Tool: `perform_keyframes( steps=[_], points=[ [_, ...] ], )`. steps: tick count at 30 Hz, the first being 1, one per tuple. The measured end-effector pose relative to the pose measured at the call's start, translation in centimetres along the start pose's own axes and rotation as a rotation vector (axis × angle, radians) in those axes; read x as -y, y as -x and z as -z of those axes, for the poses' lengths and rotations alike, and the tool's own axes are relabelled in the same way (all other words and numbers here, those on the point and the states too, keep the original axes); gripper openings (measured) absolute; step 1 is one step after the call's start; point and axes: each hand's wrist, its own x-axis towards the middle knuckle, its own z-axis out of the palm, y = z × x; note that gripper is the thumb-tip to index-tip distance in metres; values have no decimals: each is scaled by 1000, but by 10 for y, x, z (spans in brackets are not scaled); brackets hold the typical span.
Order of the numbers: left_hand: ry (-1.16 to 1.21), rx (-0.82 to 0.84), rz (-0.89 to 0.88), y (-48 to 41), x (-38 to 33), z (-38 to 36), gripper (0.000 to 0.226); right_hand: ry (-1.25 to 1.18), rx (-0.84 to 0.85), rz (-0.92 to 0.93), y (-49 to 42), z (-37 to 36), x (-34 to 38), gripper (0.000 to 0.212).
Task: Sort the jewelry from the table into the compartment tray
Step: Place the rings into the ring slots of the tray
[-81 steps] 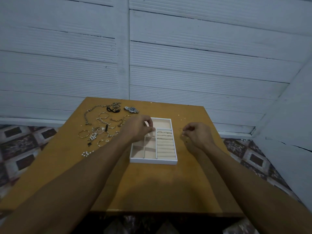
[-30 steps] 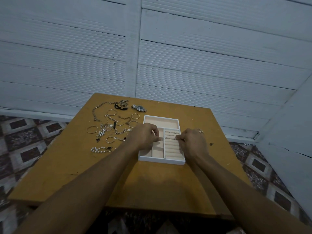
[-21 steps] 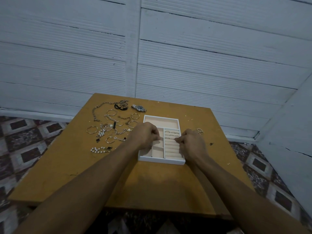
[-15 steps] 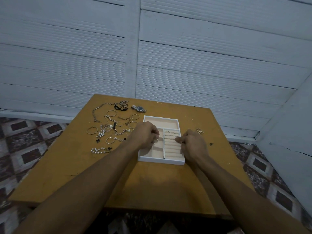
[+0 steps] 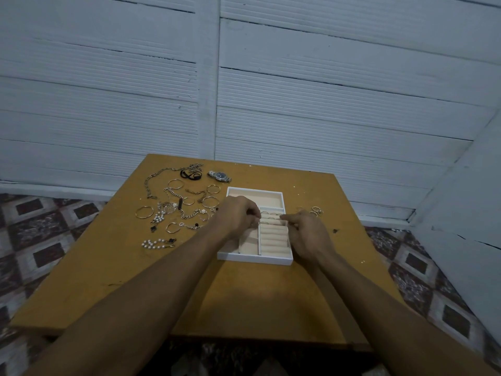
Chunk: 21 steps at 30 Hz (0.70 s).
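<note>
Two hands over the compartment tray (image 5: 254, 258), head view. Left hand (image 5: 238, 217) curled at the tray's centre divider. Right hand (image 5: 306, 233) has its fingertips bunched on the ring rolls (image 5: 273, 236), whose slots run across the tray. Cannot tell whether either pinches a ring. Loose rings (image 5: 315, 211) lie just right of the tray's far corner, nearer the right hand. Jewelry heap (image 5: 184, 210) lies left of the tray, nearer the left hand.

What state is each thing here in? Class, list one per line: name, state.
compartment tray, lidless, flat on the table
slotted rings, tucked in the far ring rolls
left hand, curled over the tray; grip contents unclear
right hand, pinched at the ring rolls; grip contents unclear
watch, lying unsorted on the table
pearl bracelet, loose, left of the tray
loose rings, on the table right of the tray
</note>
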Motion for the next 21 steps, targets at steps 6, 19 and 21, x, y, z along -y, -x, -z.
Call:
perform_keyframes(
  steps=[6,19,21],
  points=[
    [-107,-49,-26,-7,-6,-15,13,-72,-29,-19,2,6,-6,30],
    [-370,-128,-221,-8,-4,-23,21,-86,-22,-84,10,10,-21,31],
    [-381,-123,-231,-7,-2,-22,20,-86,-20,-84,10,10,-21,30]
  ],
)
